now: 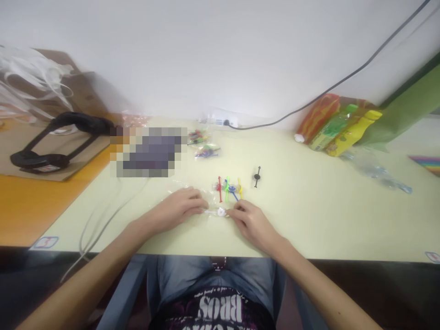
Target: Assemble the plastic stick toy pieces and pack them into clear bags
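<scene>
A white arrow spinner (221, 211) with a round hub lies level just above the table's near part, between my two hands. My right hand (252, 222) is closed, its thumb and fingertips pinching the spinner's right end. My left hand (180, 208) has its fingers pressed together on a clear plastic bag (209, 201), near the spinner's left end. Just beyond the hands, a red arrow spinner (220, 189), a green one (227, 189), a blue one (232, 188) and a yellow one (240, 187) lie in a row. Farther right sits a black arrow spinner (257, 177).
Small bags of coloured pieces (206, 151) lie at the back, beside a blurred-out dark object (153, 151). Left stands a black-framed device (62, 142) on cardboard. A green bottle (333, 128), a yellow bottle (352, 133) and crumpled plastic (378, 174) are at right. A cable (275, 121) runs along the wall.
</scene>
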Demonstrator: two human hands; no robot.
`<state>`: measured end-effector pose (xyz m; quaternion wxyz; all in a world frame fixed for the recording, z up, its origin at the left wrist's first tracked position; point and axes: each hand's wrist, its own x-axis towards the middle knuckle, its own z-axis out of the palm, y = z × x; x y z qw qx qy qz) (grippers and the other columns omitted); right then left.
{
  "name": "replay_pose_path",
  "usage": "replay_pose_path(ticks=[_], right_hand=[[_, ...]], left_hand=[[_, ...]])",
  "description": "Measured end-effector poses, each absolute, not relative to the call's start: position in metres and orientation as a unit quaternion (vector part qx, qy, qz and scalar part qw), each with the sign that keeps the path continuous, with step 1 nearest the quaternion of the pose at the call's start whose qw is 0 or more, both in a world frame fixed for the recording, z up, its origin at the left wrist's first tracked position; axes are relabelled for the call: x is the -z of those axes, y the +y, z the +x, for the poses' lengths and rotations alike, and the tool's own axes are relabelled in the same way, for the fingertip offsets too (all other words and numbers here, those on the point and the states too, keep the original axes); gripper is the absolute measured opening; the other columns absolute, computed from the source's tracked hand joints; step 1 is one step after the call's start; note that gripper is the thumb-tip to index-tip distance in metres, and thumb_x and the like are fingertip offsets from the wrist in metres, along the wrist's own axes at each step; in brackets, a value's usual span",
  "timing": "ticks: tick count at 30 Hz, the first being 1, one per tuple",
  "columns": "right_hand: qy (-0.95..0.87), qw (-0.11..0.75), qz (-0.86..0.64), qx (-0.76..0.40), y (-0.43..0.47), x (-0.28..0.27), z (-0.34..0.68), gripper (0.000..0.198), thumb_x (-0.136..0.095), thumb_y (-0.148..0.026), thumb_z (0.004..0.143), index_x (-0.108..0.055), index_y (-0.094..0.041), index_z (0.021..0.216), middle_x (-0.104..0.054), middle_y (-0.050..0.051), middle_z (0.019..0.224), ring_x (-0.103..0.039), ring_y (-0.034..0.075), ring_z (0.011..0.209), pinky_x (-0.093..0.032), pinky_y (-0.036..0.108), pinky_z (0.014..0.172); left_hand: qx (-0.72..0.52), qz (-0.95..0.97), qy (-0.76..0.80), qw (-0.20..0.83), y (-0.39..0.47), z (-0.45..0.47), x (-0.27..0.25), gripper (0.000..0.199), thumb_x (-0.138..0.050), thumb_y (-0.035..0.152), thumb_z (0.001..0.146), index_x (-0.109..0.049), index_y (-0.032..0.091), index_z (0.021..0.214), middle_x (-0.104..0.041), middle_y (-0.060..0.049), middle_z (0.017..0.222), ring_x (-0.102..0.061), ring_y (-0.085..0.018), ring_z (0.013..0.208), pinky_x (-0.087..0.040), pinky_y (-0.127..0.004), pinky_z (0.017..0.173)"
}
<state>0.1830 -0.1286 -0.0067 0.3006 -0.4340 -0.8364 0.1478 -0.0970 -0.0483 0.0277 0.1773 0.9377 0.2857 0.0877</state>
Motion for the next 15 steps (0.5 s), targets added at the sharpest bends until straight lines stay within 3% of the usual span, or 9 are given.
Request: replay_pose_path(ticks=[9,15], right_hand=[[-0.837,0.299,-0.437,-0.141,-0.1286,0.0075,0.1828,0.026,-0.051,-0.01,0.099,-0.074,-0.018,0.108,-0.064,0.009,0.094,-0.061,0.02,0.083,-0.053,0.033,0.075],[-0.837,0.299,-0.437,-0.143,-0.1286,0.0084,0.1827,0.025,-0.052,-0.009,0.099,-0.074,-0.017,0.108,-0.063,0.009,0.094,-0.06,0.02,0.082,-0.051,0.032,0.075]], left_hand=[[-0.076,0.925,0.288,0.234,-0.0446,-0.0935,-0.0283,0.025,-0.043,0.026,0.107,-0.067,0.022,0.1,-0.063,-0.005,0.104,-0.059,-0.019,0.099,-0.044,-0.03,0.088],[-0.077,0.923,0.295,0.234,-0.0414,-0.0952,-0.0225,0.031,-0.043,0.033,0.108,-0.067,0.029,0.127,-0.062,-0.006,0.109,-0.06,-0.021,0.104,-0.045,-0.031,0.091]])
